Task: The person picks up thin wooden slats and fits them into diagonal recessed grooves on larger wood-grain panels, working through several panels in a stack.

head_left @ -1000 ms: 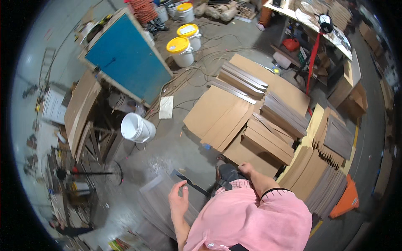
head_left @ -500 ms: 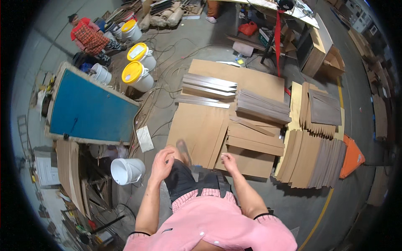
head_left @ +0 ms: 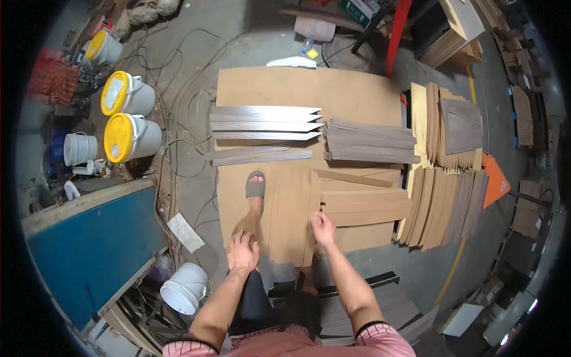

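My left hand (head_left: 242,253) hangs empty above my left leg, its fingers apart and bent downward. My right hand (head_left: 323,229) is loosely curled, with nothing visible in it, over the edge of a large brown board (head_left: 279,208) on the floor. My left foot, in a grey slipper (head_left: 255,185), stands on that board. Beyond it lie several grey wood-grain strips (head_left: 262,127) with pointed ends, and two loose strips (head_left: 262,156) nearer me. To their right is a pile of grey panels (head_left: 370,141). Narrow brown boards (head_left: 366,208) lie nearest my right hand.
Stacked brown and grey panels (head_left: 440,205) stand at the right beside an orange object (head_left: 495,181). White buckets with yellow lids (head_left: 134,138), cables (head_left: 178,134), a blue-topped table (head_left: 98,256) and an open white bucket (head_left: 185,288) are left. A person (head_left: 52,77) is far left.
I have stepped forward, my left foot now on the board. The view has shifted toward the strips and panels. My left hand has turned downward; my right hand stays curled.
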Demonstrator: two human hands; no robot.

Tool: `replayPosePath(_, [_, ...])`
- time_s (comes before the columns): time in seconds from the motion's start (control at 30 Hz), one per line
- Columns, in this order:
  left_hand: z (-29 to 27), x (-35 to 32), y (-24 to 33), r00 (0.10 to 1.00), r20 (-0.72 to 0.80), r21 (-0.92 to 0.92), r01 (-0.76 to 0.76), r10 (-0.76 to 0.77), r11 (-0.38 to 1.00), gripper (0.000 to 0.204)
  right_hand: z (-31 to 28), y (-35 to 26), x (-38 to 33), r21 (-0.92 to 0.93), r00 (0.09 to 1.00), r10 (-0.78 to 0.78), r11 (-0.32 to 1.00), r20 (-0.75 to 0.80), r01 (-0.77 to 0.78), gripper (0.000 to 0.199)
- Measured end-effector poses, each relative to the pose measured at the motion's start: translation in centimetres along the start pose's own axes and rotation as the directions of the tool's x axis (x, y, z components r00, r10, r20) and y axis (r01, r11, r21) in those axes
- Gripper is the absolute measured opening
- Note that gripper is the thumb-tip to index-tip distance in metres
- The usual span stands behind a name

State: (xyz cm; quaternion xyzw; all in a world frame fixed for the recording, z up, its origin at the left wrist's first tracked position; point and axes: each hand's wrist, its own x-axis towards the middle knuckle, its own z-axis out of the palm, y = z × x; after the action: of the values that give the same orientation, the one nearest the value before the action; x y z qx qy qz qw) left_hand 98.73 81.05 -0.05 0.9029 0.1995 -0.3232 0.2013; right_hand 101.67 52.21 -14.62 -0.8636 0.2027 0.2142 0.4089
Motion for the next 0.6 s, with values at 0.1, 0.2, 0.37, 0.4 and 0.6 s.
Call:
replayPosePath(0.1, [-2.3, 2.7, -2.0, 0.998, -0.067, 0.035, -0.001, 0.004, 0.999, 0.044, 3.3, -5.2, 9.9, -0.187, 0.993, 0.035, 0.982, 0.116, -0.013, 0.039])
replayPosePath(0.2, [-3.8, 5.1, -2.7, 0.998, -0.051, 0.019, -0.026, 0.027, 0.999, 0.045, 6.2, -7.8, 19.7, -0.416, 0.995, -0.051, 0.906, 0.086, 0.083, 0.038])
replayPosePath(0.37, [-5.6, 7.5, -2.4, 0.999, -0.039, 0.008, -0.033, 0.033, 0.999, 0.035, 9.1, -12.4, 30.4, -0.488, 0.979, -0.203, 0.857, -0.023, 0.166, 0.041])
replayPosePath(0.4, [-5.5, 7.7, -2.6, 0.999, -0.031, 0.007, -0.035, 0.036, 0.999, 0.035, 9.1, -12.7, 31.9, -0.534, 0.974, -0.221, 0.83, -0.05, 0.161, 0.042])
replayPosePath(0.6, [-5.3, 8.7, -4.0, 0.996, -0.052, 0.022, -0.071, 0.072, 0.997, 0.035, 11.5, -13.2, 36.3, -0.588, 0.988, -0.127, 0.808, -0.094, 0.048, 0.057])
